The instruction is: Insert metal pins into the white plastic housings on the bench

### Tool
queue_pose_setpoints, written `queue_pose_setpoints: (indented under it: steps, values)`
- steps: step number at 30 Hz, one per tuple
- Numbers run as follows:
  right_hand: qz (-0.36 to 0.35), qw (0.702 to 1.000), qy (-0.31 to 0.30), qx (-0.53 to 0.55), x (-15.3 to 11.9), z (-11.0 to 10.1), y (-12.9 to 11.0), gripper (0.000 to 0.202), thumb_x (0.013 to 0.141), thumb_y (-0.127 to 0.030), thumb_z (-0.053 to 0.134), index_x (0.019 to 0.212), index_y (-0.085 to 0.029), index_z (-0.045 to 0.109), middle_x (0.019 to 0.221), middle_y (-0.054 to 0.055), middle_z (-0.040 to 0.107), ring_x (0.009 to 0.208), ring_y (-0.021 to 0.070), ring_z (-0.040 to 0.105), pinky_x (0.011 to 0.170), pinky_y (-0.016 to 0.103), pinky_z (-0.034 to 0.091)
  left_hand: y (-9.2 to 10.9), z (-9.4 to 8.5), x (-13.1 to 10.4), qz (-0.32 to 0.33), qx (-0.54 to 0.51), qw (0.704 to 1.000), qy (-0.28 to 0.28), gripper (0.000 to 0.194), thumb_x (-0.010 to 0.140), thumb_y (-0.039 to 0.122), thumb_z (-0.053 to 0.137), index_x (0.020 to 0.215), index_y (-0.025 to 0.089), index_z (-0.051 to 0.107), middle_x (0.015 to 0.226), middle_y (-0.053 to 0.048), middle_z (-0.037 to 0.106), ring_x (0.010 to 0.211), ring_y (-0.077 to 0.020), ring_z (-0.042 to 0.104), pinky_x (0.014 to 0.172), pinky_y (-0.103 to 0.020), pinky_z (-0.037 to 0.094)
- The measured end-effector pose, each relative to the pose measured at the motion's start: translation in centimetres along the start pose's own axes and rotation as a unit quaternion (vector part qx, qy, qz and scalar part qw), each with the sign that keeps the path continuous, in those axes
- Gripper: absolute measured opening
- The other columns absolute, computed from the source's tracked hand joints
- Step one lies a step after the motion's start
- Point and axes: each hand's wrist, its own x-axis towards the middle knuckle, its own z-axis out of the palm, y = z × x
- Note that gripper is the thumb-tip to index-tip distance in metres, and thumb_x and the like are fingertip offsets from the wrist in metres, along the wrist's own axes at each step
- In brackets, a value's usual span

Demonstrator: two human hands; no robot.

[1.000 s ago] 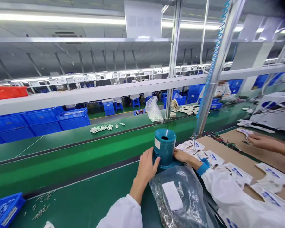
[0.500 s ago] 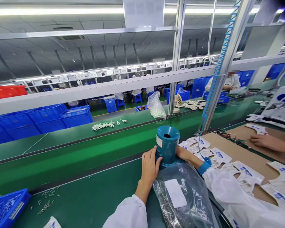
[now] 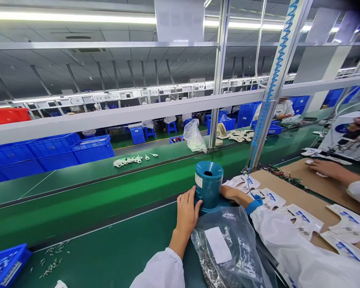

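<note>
A teal cylindrical device (image 3: 210, 188) with a funnel-shaped top and a white label stands upright on the green bench. My left hand (image 3: 186, 210) grips its left side, fingers bent against the housing and thumb apart in front. Against the lower right side is my right hand (image 3: 229, 193), its fingertips hidden behind the device. A blue wrist strap (image 3: 254, 204) with a coiled cord circles my right wrist. Just in front lies a clear plastic bag (image 3: 243, 248) of small metal parts, bearing a white paper slip (image 3: 218, 245).
White molded parts (image 3: 303, 218) lie on cardboard (image 3: 273, 180) at right, near a co-worker's hand (image 3: 327, 168). A blue bin (image 3: 9, 266) and scattered small metal pieces (image 3: 52, 267) are at lower left. Metal posts (image 3: 217, 76) rise behind the green channel (image 3: 108, 182).
The view has shifted slightly. My hands stay at the device. A co-worker's hand on the cardboard has moved, and another hand now shows by the machine at far right.
</note>
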Motion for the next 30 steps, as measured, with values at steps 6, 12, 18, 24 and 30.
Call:
queue_pose_setpoints:
  steps: [6, 12, 18, 24, 30]
  values:
    - [-0.04, 0.994, 0.059, -0.08, 1.2, -7.1, -5.1, 0.052, 0.104, -0.046, 0.029, 0.108, -0.016, 0.071, 0.115, 0.015, 0.071, 0.109, 0.025, 0.065, 0.096, 0.036, 0.046, -0.1, 0.0, -0.1, 0.0, -0.01, 1.0, -0.002, 0.05, 0.102, 0.035, 0.043, 0.149, 0.02, 0.036, 0.139, -0.013, 0.056, 0.127, -0.0252, 0.053, 0.107, -0.045, 0.039]
    - [-0.111, 0.977, 0.014, -0.183, 1.6, -4.5, -11.6, 0.066, 0.1, -0.059, 0.017, 0.122, -0.021, 0.066, 0.133, 0.014, 0.063, 0.126, 0.0326, 0.054, 0.104, 0.045, 0.037, 0.1, -0.6, -0.4, 0.0, -0.044, 0.999, -0.006, 0.051, 0.1, 0.034, 0.045, 0.15, 0.024, 0.035, 0.145, -0.01, 0.052, 0.131, -0.0254, 0.05, 0.112, -0.048, 0.036]
    - [-0.098, 0.964, -0.014, -0.248, 2.1, -1.0, -11.2, 0.057, 0.1, -0.049, 0.025, 0.146, -0.023, 0.046, 0.152, 0.013, 0.043, 0.141, 0.0327, 0.036, 0.111, 0.059, 0.025, -1.3, -1.2, -3.2, -0.068, -0.072, 0.994, 0.043, 0.059, 0.1, 0.038, 0.042, 0.154, 0.018, 0.026, 0.156, -0.015, 0.037, 0.144, -0.0271, 0.036, 0.117, -0.05, 0.031]
    - [-0.085, 0.958, -0.011, -0.272, 3.3, -0.9, -10.4, 0.059, 0.098, -0.05, 0.024, 0.149, -0.024, 0.04, 0.154, 0.013, 0.04, 0.141, 0.0342, 0.034, 0.111, 0.059, 0.024, -3.1, -0.9, -6.2, -0.136, -0.127, 0.981, 0.064, 0.058, 0.098, 0.043, 0.047, 0.149, 0.018, 0.034, 0.151, -0.015, 0.044, 0.14, -0.0262, 0.042, 0.115, -0.047, 0.035]
    - [-0.078, 0.956, -0.018, -0.284, 4.0, -0.8, -10.0, 0.062, 0.097, -0.05, 0.027, 0.152, -0.023, 0.036, 0.154, 0.015, 0.039, 0.14, 0.0377, 0.035, 0.109, 0.061, 0.027, -3.6, 0.2, -6.5, -0.174, -0.179, 0.966, 0.061, 0.051, 0.096, 0.045, 0.051, 0.139, 0.018, 0.047, 0.14, -0.015, 0.056, 0.128, -0.0261, 0.055, 0.105, -0.044, 0.046]
